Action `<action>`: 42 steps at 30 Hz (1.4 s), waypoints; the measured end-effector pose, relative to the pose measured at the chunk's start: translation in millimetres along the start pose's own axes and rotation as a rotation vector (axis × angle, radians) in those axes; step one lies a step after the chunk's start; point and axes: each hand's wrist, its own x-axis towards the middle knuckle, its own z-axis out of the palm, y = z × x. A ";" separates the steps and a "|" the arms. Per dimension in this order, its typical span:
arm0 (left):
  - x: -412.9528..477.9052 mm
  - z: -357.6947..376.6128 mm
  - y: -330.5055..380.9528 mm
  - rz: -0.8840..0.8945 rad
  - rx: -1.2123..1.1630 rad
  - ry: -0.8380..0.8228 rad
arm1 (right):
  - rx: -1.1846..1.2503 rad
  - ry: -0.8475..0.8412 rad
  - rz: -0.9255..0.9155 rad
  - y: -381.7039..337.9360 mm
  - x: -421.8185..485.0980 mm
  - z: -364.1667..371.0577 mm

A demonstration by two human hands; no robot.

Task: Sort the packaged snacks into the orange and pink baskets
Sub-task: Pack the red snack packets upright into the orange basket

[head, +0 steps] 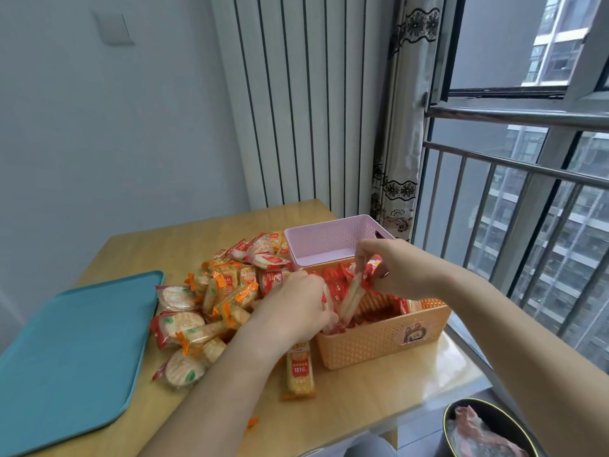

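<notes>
**Both hands at the orange basket, a red packet in your right**

At your far left a teal tray [75, 351] lies flat on the wooden table [171, 245], reaching its near edge. Just to the right of the tray sits the pile of packaged snacks [211, 301]: round rice crackers in red-edged wrappers and paler ones in orange-edged wrappers, heaped loosely over each other. One orange-wrapped packet [299, 374] lies apart from the heap, near the front of the table, just beside the orange basket.

Your left hand [293, 308] comes next, back upward, at the left rim of the orange basket [372, 347]. Its fingers curl down among the red packets inside. Whether they grip one I cannot tell, as the fingertips are hidden.

The orange basket stands near the table's right edge and holds many red-wrapped packets standing on edge. A small animal sticker [414, 334] is on its near wall. Touching its far side is the pink basket [333, 240]; no snacks show in the part of its inside you can see.

Your right hand [392, 268] is over the orange basket, fingers curled round the top of a red-wrapped packet [352, 296], which hangs tilted with its lower end among the others.

Behind stand a ribbed white radiator [296, 100] and a patterned curtain [402, 127]; at far right are window railings [514, 166], and low down a dark round bin [484, 430].
</notes>
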 end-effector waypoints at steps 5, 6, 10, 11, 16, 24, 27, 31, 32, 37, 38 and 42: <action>3.7 7.8 2.1 0.000 0.126 0.077 | -0.050 -0.028 -0.028 -3.2 1.1 1.3; 4.6 10.4 3.1 -0.003 0.172 0.055 | -0.065 -0.028 -0.040 -3.1 2.0 2.2; 7.8 13.5 -1.8 -0.026 0.300 -0.029 | -0.134 -0.070 -0.088 -8.8 5.6 9.7; 7.4 11.8 -7.1 -0.052 0.255 -0.062 | -0.143 -0.078 -0.099 -10.2 6.4 11.7; 11.2 13.5 -35.9 -0.087 -0.324 -0.094 | -0.170 -0.125 -0.124 -14.0 10.7 32.1; 15.1 26.9 -25.6 -0.025 -0.285 0.185 | -0.051 0.000 -0.019 -17.0 12.1 70.0; 15.7 28.9 -15.9 -0.010 -0.408 0.157 | 0.015 -0.040 0.025 -14.4 7.2 59.1; 14.5 37.5 -15.1 -0.009 -0.161 0.120 | 0.049 0.229 0.135 8.2 9.3 31.2; 14.3 39.0 -14.4 -0.029 -0.135 0.125 | 0.005 0.302 0.200 16.2 11.7 24.5; 13.9 37.9 -11.7 -0.084 -0.113 0.124 | -0.399 0.132 0.501 40.1 26.8 27.0; 14.2 37.5 -11.5 -0.087 -0.113 0.121 | -0.369 0.117 0.499 41.4 29.8 30.6; 15.8 39.5 -13.5 -0.093 -0.132 0.105 | -0.220 0.150 0.446 40.9 36.0 22.6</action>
